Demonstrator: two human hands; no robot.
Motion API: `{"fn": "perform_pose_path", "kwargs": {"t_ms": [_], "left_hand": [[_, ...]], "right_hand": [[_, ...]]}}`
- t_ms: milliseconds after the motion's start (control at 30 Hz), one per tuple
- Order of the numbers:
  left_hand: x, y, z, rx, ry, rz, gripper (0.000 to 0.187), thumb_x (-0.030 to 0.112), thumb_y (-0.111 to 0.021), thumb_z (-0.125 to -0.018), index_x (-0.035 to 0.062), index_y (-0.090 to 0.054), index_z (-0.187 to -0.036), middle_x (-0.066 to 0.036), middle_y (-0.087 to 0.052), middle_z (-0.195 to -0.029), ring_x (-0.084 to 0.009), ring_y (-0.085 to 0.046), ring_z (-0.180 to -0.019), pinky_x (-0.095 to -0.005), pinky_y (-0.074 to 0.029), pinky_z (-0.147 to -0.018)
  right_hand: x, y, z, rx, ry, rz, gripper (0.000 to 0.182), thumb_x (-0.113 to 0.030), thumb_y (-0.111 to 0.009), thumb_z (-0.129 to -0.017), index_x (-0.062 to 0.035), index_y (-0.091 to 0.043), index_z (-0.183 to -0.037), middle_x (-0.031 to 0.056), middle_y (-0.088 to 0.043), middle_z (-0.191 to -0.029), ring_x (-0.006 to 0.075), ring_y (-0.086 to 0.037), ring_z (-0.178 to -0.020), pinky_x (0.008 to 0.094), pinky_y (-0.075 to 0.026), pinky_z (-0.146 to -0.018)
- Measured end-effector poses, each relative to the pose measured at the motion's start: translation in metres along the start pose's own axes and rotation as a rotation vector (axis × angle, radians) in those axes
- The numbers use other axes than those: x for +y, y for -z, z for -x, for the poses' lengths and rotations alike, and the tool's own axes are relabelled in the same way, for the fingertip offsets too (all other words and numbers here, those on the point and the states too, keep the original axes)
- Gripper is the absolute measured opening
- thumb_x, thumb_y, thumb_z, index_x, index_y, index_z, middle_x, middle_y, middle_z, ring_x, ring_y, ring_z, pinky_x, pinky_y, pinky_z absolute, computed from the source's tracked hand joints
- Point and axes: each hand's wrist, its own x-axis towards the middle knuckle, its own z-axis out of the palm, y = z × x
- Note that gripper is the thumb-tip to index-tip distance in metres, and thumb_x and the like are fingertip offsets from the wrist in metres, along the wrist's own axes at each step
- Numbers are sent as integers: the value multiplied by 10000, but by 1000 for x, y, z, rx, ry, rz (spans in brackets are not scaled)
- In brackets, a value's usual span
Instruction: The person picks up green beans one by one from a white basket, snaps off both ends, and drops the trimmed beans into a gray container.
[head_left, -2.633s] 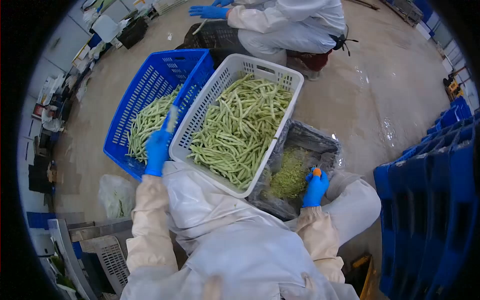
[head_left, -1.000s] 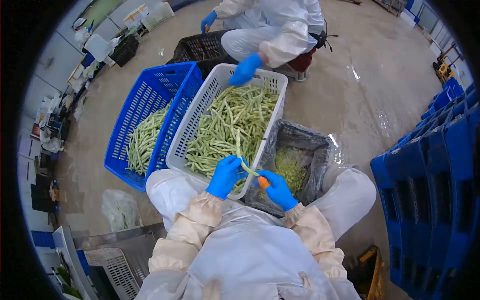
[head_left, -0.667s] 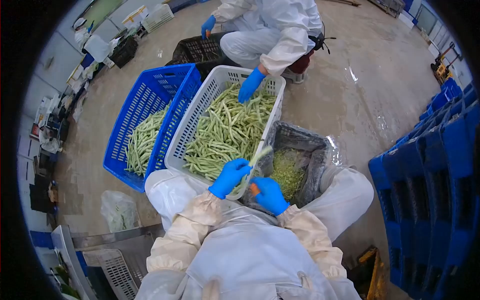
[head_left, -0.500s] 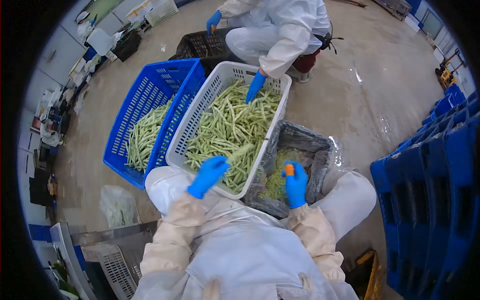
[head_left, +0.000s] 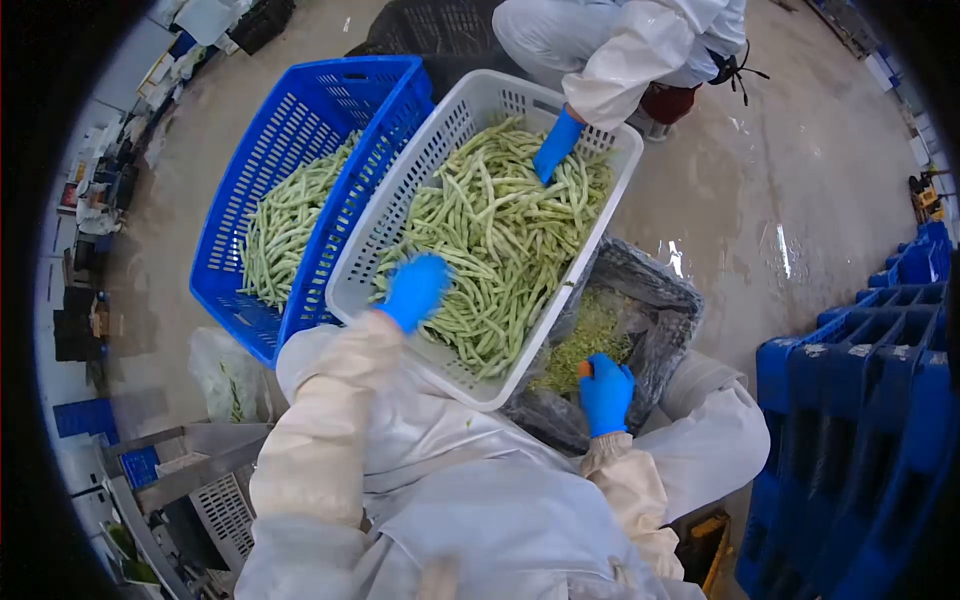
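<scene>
My left hand point(head_left: 416, 291), in a blue glove, is blurred by motion over the near left part of the white basket point(head_left: 343, 283), which holds many green beans point(head_left: 500, 225). Its fingers are smeared, so what they hold cannot be made out. My right hand point(head_left: 606, 395), also gloved in blue, is closed above the black-lined bin point(head_left: 672, 300) with green scraps point(head_left: 592, 335). Something small and orange point(head_left: 585, 369) shows at its fingertips. A blue basket point(head_left: 222, 240) with more beans stands against the white one's left side.
Across the white basket sits a person in white point(head_left: 640, 60), one blue-gloved hand point(head_left: 560, 142) on the beans. A dark crate point(head_left: 440, 35) is behind the baskets. Blue pallets point(head_left: 850, 420) are stacked at right. A plastic bag point(head_left: 228, 375) and a metal frame point(head_left: 165, 485) lie at left.
The view has shifted, with the baskets higher in it. My left hand no longer shows the pale green bean it had at its fingers. My right hand remains over the lined bin.
</scene>
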Motion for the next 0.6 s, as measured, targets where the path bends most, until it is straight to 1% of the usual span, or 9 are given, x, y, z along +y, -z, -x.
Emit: {"fn": "perform_pose_path", "kwargs": {"t_ms": [67, 233, 300, 333, 400, 467, 500, 567, 600], "left_hand": [[67, -42, -5, -754, -83, -252, 111, 112, -541, -678, 107, -645, -718, -114, -591, -737, -286, -580, -679, -442, -443, -549], [71, -151, 38, -583, -143, -350, 114, 174, -574, -671, 124, -663, -719, -101, -624, -729, -278, -612, -727, -416, -437, -531], [65, -158, 40, -681, -115, -312, 121, 174, -570, -679, 127, -668, -733, -101, -629, -752, -277, -617, -740, -416, -444, -538], [60, -156, 41, -776, -81, -289, 128, 173, -567, -688, 130, -672, -747, -101, -633, -776, -277, -622, -753, -417, -451, -545], [52, -149, 39, -728, -70, -301, 134, 186, -558, -709, 141, -677, -750, -95, -636, -770, -282, -625, -737, -419, -471, -570], [47, -142, 37, -766, 92, -339, 132, 181, -546, -730, 125, -661, -766, -125, -622, -793, -303, -611, -763, -447, -472, -611], [46, -117, 21, -797, 100, -221, 147, 164, -539, -740, 97, -655, -801, -139, -628, -768, -285, -623, -708, -414, -488, -590], [49, -74, -5, -683, 375, -27, 216, 283, -578, -738, 91, -660, -791, -120, -634, -781, -323, -610, -686, -435, -485, -604], [52, -52, -16, -567, 381, 137, 216, 271, -587, -754, 74, -642, -824, -113, -634, -767, -297, -616, -661, -403, -495, -589]], "right_hand": [[-6, -6, -8, 86, 91, -157, 129, -154, -590, -715, -66, -584, -810, 141, -604, -747, 315, -578, -671, 425, -437, -595], [-13, -4, -9, -157, -18, -253, 200, -163, -617, -734, -34, -618, -887, 167, -617, -837, 338, -588, -760, 408, -464, -673], [-14, -6, -6, -195, -18, -272, 193, -163, -615, -740, -34, -616, -882, 173, -616, -841, 336, -591, -769, 404, -466, -663], [-16, -5, -6, -190, -15, -277, 193, -163, -615, -740, -34, -616, -882, 173, -616, -841, 336, -591, -769, 404, -466, -663], [-20, -3, -8, -214, -7, -348, 200, -161, -607, -742, -41, -616, -902, 175, -616, -852, 341, -590, -778, 404, -468, -678], [-19, -5, -7, -138, -8, -391, 193, -134, -593, -747, -44, -615, -917, 170, -616, -849, 328, -595, -773, 389, -469, -681], [-18, -5, -2, -86, -7, -433, 192, -108, -579, -752, -48, -614, -932, 165, -616, -846, 315, -599, -768, 374, -470, -683], [-19, 4, 0, -93, -69, -540, 194, -89, -564, -770, -45, -613, -952, 144, -623, -846, 278, -606, -784, 348, -469, -701], [-21, 8, -2, -103, -131, -644, 198, -69, -549, -787, -42, -613, -972, 123, -630, -847, 241, -612, -800, 323, -467, -719]]}}
